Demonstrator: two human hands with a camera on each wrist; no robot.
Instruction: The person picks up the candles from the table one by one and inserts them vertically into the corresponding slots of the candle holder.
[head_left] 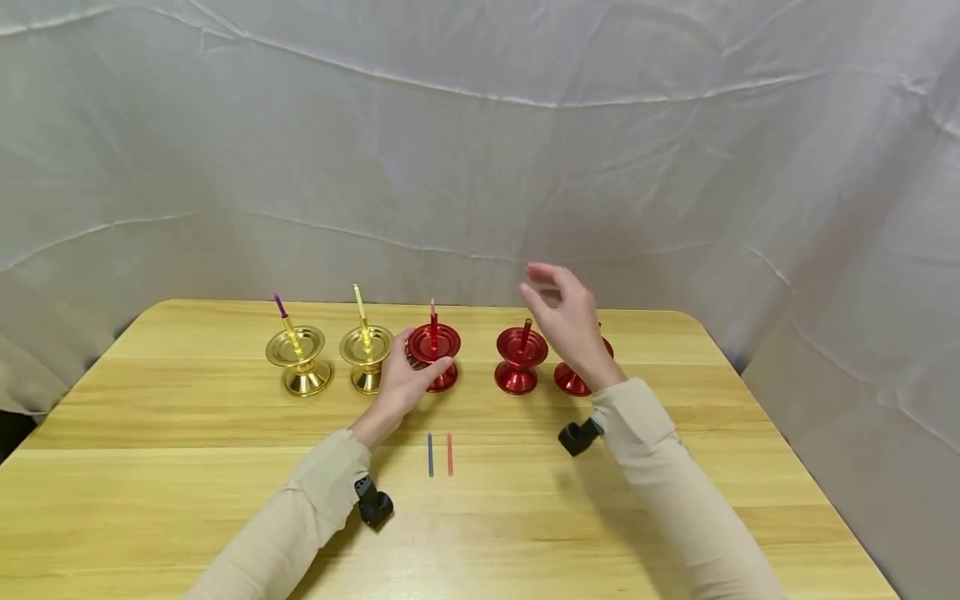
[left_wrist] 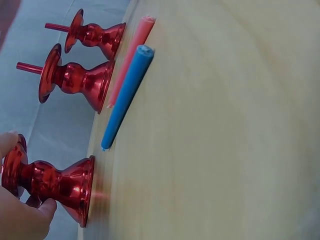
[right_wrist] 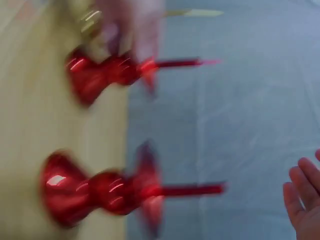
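My left hand (head_left: 405, 379) grips a red candle holder (head_left: 444, 335) around its dish and stem. A pink candle (head_left: 432, 307) stands upright in that holder's tube. In the left wrist view, the fingers and thumb wrap the shiny red holder (left_wrist: 70, 187) above its base. Raised over the right side of the table, my right hand (head_left: 568, 321) has relaxed fingers and holds nothing. Nearest to it are two red candle holders: one (head_left: 517, 371) with a bare tube, and another (head_left: 572, 382) partly hidden behind the hand.
Two gold candle holders stand at the left, one (head_left: 307, 375) with a purple candle (head_left: 280, 305), the other (head_left: 367, 379) with a pale yellow candle (head_left: 358, 302). A blue candle (head_left: 431, 455) and a pinkish-red candle (head_left: 450, 455) lie on the wooden table (head_left: 525, 500). Grey cloth (head_left: 480, 167) hangs behind.
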